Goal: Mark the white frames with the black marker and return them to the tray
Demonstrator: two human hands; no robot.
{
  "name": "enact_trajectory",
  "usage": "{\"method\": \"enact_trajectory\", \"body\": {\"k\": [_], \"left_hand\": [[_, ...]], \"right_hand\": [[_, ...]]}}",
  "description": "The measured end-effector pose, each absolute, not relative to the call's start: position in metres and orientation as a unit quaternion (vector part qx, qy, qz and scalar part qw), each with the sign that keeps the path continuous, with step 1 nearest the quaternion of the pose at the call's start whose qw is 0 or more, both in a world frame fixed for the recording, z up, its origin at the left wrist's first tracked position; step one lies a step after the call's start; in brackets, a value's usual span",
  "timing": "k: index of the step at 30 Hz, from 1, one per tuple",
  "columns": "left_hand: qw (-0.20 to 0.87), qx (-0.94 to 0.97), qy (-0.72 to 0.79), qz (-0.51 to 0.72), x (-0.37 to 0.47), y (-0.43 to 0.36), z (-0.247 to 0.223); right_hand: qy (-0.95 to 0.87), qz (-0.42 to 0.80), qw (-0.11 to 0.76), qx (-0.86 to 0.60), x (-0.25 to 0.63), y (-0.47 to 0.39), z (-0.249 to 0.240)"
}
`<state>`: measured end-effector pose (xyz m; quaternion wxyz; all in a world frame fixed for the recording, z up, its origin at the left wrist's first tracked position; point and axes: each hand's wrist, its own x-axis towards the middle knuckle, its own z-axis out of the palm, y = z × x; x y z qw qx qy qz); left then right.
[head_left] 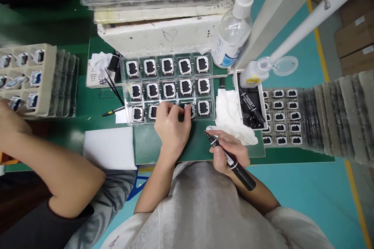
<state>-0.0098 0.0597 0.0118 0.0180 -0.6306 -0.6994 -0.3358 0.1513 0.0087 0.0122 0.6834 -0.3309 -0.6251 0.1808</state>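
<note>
A clear plastic tray (194,97) lies in front of me, holding rows of small black parts with white frames. My left hand (172,128) reaches over its near row, fingers closed in a pinch on one white-framed part (192,111). That part is mostly covered by the fingers, and I cannot tell whether it is lifted from its pocket. My right hand (229,151) is closed around an uncapped black marker (244,176). Its tip points up and left, just apart from the tray's near right corner. A white cloth (227,109) lies beyond that hand.
A pump bottle (230,35) and a small box (264,105) holding markers stand on the right. Stacked filled trays (321,114) are farther right. At left, a co-worker's arm (64,171) reaches toward a beige tray (52,81). A white pad (109,148) lies between us.
</note>
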Motion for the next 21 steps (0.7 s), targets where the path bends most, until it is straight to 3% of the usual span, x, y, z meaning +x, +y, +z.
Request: {"method": "enact_trajectory", "body": {"k": [9, 16, 21], "left_hand": [[-0.012, -0.666, -0.653, -0.36, -0.005, 0.07, 0.015], [-0.051, -0.687, -0.685, -0.239, 0.012, 0.075, 0.011], [-0.045, -0.687, -0.674, -0.266, 0.016, 0.076, 0.011]], "right_hand": [[-0.623, 0.183, 0.683, -0.333, 0.153, 0.008, 0.01], [-0.628, 0.193, 0.674, -0.338, 0.154, 0.007, 0.009], [-0.616, 0.184, 0.69, -0.332, 0.153, 0.006, 0.005]]}}
